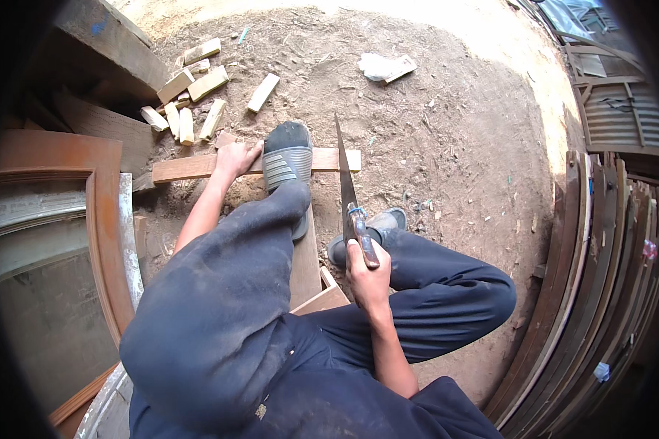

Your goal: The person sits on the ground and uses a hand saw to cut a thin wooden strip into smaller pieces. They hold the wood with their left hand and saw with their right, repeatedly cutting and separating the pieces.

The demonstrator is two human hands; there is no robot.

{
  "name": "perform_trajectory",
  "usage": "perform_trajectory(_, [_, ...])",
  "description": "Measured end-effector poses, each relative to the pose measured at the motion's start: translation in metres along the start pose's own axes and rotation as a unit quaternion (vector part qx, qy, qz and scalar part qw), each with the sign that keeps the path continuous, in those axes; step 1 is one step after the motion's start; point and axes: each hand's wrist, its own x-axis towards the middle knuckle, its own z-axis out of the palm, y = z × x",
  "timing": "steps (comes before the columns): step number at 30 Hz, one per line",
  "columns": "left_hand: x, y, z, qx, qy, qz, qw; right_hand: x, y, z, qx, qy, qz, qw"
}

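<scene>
My left hand (235, 158) grips a wooden plank (179, 169) that lies crosswise, just left of my left foot in a sandal (288, 161), which rests on the plank. A longer board (302, 267) runs beneath my leg toward me. My right hand (367, 276) is closed round the handle of a handsaw (346, 175), its blade pointing forward near the plank's right part; whether it touches the wood I cannot tell. My right foot in a sandal (384, 221) is on the dirt beside the saw.
Several wood offcuts (207, 86) lie ahead-left near a concrete post (110, 51). A framed wooden panel (102, 241) stands at left. Stacked boards (578, 293) line the right side, below corrugated sheeting (615, 117). A white scrap (379, 67) lies on the dirt ground (476, 139).
</scene>
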Motion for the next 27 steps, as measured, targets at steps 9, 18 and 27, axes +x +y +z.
perform_trajectory(9, [-0.003, 0.005, -0.005, 0.020, -0.017, -0.010, 1.000, 0.000, 0.015, -0.004, 0.040, -0.003, 0.008, 0.999])
perform_trajectory(18, [-0.007, 0.000, -0.009, -0.024, -0.039, 0.010, 0.999, 0.004, 0.010, -0.006, 0.013, -0.008, -0.007, 1.000])
perform_trajectory(27, [-0.053, -0.028, -0.021, -0.047, 0.030, 0.211, 0.976, 0.010, -0.027, -0.015, 0.180, -0.056, 0.113, 0.975])
